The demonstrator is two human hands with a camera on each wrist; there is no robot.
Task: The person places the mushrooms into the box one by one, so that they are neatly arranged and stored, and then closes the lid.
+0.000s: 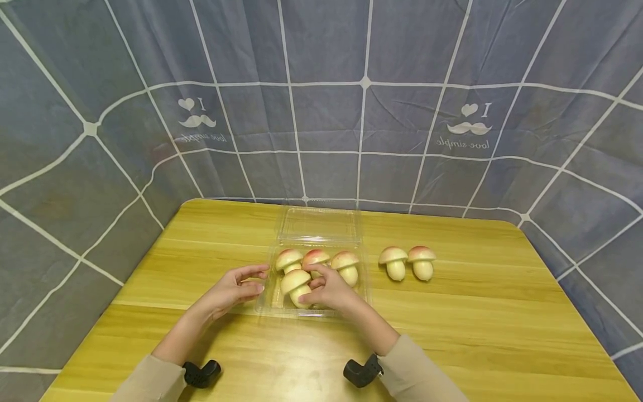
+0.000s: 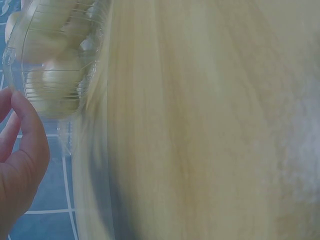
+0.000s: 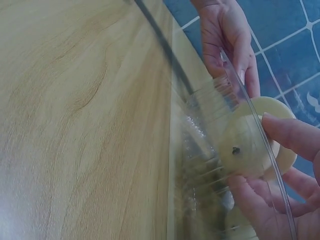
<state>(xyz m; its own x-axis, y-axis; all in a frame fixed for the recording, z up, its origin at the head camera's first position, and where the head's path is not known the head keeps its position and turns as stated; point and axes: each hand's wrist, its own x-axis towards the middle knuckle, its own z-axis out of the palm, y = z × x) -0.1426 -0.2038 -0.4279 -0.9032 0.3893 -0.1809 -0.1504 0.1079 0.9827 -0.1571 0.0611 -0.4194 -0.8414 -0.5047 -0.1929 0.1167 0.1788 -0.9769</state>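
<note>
A clear plastic clamshell box (image 1: 276,301) lies on the table with its lid (image 1: 320,223) folded back. Inside are several mushroom-shaped pieces with cream stems and pinkish caps, three along the back. My right hand (image 1: 331,287) grips the front mushroom (image 1: 295,283) between thumb and fingers, inside the box; the right wrist view shows the round end of its stem (image 3: 245,150) behind the clear rim. At the box's left rim is my left hand (image 1: 231,290), thumb and index finger apart, their tips touching or very near the rim.
To the right of the box, two more mushrooms, a left one (image 1: 395,262) and a right one (image 1: 422,262), lie side by side on the wooden table (image 1: 477,324). A grey curtain (image 1: 326,123) with white lines hangs behind and along both sides.
</note>
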